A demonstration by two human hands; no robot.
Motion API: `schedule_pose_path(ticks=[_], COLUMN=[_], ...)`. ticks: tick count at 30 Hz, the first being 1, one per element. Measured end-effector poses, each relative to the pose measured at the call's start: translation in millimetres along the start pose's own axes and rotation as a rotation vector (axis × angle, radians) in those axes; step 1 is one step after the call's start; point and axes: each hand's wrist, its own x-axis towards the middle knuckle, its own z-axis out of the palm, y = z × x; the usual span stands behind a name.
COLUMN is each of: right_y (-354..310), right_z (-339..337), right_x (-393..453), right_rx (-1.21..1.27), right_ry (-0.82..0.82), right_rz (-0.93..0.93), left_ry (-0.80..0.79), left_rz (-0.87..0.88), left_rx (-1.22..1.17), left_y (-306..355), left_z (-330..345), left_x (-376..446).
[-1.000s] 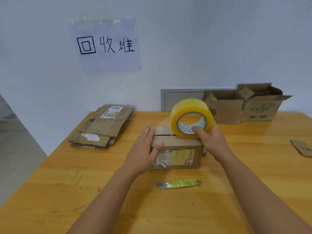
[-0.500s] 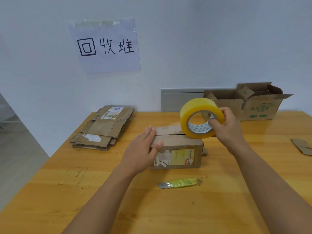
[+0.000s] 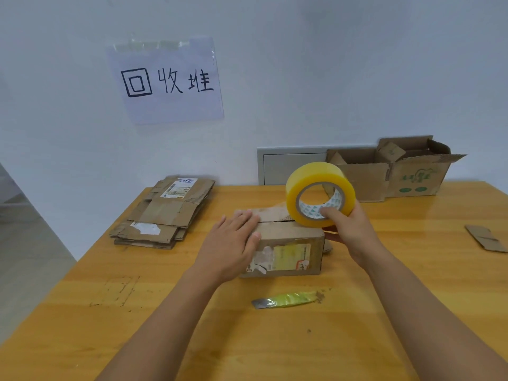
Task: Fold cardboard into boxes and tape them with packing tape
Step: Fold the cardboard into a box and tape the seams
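A small cardboard box (image 3: 291, 247) with a torn label on its front stands mid-table, its top flaps folded down. My left hand (image 3: 231, 243) lies flat over the box's left end, fingers straight on the top flaps and thumb on the front face. My right hand (image 3: 345, 229) grips a yellow roll of packing tape (image 3: 316, 185), a finger hooked through its core, holding it upright on the box's top right edge. A clear strip seems to run from the roll along the top seam, but it is hard to make out.
A stack of flattened cardboard (image 3: 165, 213) lies at the back left of the wooden table (image 3: 275, 339). A small cutter with a yellow-green handle (image 3: 288, 299) lies in front of the box. An open carton (image 3: 390, 171) stands at the back right, and a cardboard scrap (image 3: 485, 237) lies at the right edge.
My right hand carried the tape roll from the box's middle to its right end and has settled it on the top right edge. My left hand stayed pressed on the left end.
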Motion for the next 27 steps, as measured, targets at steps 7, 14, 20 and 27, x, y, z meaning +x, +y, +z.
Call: schedule_pose_path(ticks=[7,14,20,27], right_y=[1.9,-0.4,-16.9,-16.3], right_z=[9.7,8.0,-3.0,-20.1], right_x=[-3.0,0.6,7.2,4.9], right_rx=[0.003,-0.066,-0.253,-0.280], right_ry=[0.036,0.035,0.082,0.138], right_rz=[-0.044,-0.037,-0.114,-0.193], left_ry=[0.037,0.037,0.006,0.016], left_rz=[0.016,0.008,0.037,0.026], left_rx=[0.087,0.050,0.160,0.141], left_y=[13.8,24.7,17.7,19.6], left_z=[-0.3,3.2,9.9,9.0], left_x=[8.0,10.1,14.3,12.9])
